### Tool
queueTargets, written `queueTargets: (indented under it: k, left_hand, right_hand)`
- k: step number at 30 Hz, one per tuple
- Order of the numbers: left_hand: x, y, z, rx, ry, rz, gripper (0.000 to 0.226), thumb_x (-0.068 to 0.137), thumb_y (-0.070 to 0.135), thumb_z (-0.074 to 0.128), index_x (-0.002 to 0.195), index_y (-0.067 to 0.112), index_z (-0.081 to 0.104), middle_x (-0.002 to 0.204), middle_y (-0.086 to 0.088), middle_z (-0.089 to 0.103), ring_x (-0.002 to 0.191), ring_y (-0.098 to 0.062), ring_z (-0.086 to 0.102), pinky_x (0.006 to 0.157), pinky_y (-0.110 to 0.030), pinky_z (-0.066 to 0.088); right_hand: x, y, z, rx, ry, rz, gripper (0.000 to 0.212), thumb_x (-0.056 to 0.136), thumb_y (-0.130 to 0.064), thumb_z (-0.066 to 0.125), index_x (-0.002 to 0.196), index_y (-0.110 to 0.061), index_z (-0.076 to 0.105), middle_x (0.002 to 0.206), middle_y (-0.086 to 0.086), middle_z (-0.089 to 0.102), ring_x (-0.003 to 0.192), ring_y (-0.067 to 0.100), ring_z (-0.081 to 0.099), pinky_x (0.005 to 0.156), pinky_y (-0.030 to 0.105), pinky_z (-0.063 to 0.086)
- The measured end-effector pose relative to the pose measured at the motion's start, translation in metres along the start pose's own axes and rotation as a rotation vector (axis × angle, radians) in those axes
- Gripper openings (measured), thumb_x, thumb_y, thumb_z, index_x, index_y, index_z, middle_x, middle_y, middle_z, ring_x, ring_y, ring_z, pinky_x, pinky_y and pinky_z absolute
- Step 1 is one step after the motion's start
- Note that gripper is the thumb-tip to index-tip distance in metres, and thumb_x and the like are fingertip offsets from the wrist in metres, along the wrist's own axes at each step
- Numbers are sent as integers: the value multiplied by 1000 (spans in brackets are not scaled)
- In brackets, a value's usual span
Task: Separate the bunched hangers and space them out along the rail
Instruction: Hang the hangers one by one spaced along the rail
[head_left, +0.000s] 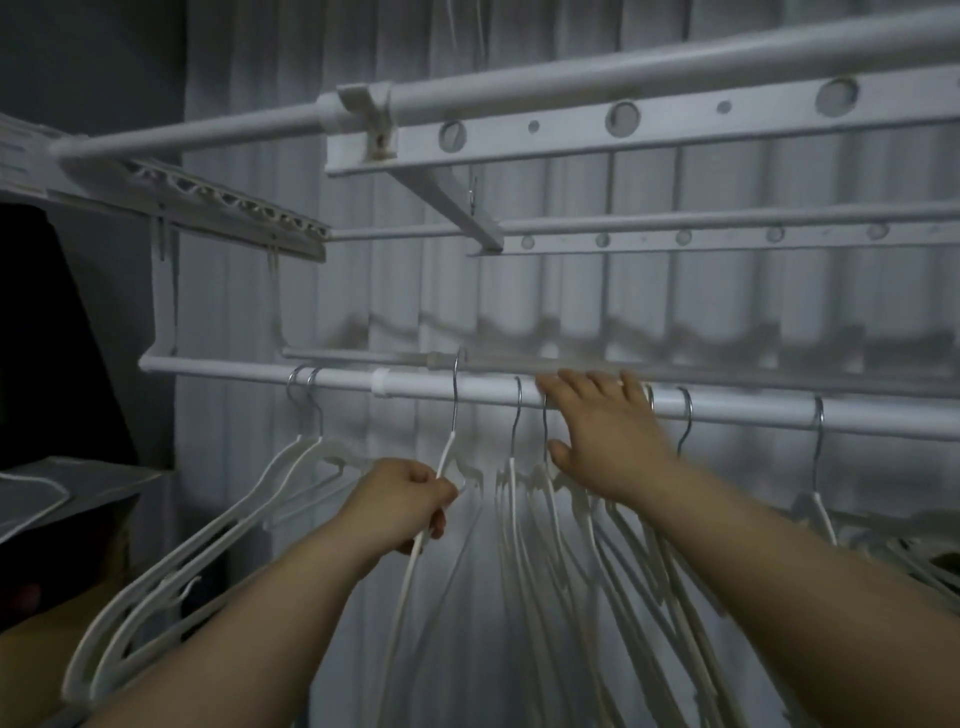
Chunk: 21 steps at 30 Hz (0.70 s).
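A white rail (467, 387) runs across the middle of the view. My left hand (410, 496) is shut on the shoulder of one white hanger (415, 551), whose metal hook (455, 395) rises above the rail. My right hand (605, 431) lies flat with fingers spread on the rail, over a bunch of several white hangers (561, 545) hanging below it. Two thicker white hangers (208, 540) hang at the left end. Another hook (687, 421) sits just right of my right hand, and a lone hanger (820, 467) hangs further right.
A second thin rail (358, 356) runs just behind the main one. Higher bars and perforated brackets (623, 122) cross overhead. A pleated white curtain (571, 301) fills the background. A grey shelf (78, 483) with fabric sits at the left.
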<state>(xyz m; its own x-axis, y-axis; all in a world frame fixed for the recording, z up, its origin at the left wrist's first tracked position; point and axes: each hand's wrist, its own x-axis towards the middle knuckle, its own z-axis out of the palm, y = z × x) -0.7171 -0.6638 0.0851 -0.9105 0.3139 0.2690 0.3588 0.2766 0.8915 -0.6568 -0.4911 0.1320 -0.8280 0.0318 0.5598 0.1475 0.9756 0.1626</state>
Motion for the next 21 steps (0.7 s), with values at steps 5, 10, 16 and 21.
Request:
queueTargets:
  k: [5, 10, 16, 21]
  left_hand:
    - [13, -2, 2, 9, -73, -38, 23, 87, 14, 55, 64, 10, 54, 35, 6, 54, 53, -14, 55, 50, -20, 44]
    - [14, -6, 1, 133, -299, -55, 28, 91, 40, 46, 81, 17, 57, 73, 4, 61, 60, -7, 59, 45, -16, 46]
    - [16, -20, -33, 516, -272, 120, 50, 83, 61, 42, 109, 22, 58, 89, 8, 55, 75, -11, 58, 65, -26, 50]
    - [10, -26, -91, 364, -3, 336, 24, 79, 52, 54, 60, 39, 57, 69, 18, 60, 70, -5, 58, 75, -25, 48]
  right_hand:
    - [0, 0, -2, -3, 13, 2, 64, 90, -35, 46, 145, -23, 14, 152, -2, 20, 139, 20, 21, 116, 40, 8]
    - [-4, -5, -6, -38, 12, 40, 63, 88, -36, 48, 143, -23, 20, 150, 0, 25, 137, 21, 24, 114, 37, 12]
    - [6, -29, -4, 17, 150, 70, 60, 83, -29, 61, 136, -14, 40, 148, 11, 33, 139, 28, 24, 116, 45, 7]
    - [32, -73, -1, 31, 100, 17, 62, 87, -34, 54, 141, -17, 30, 150, 5, 29, 139, 22, 23, 115, 38, 7]
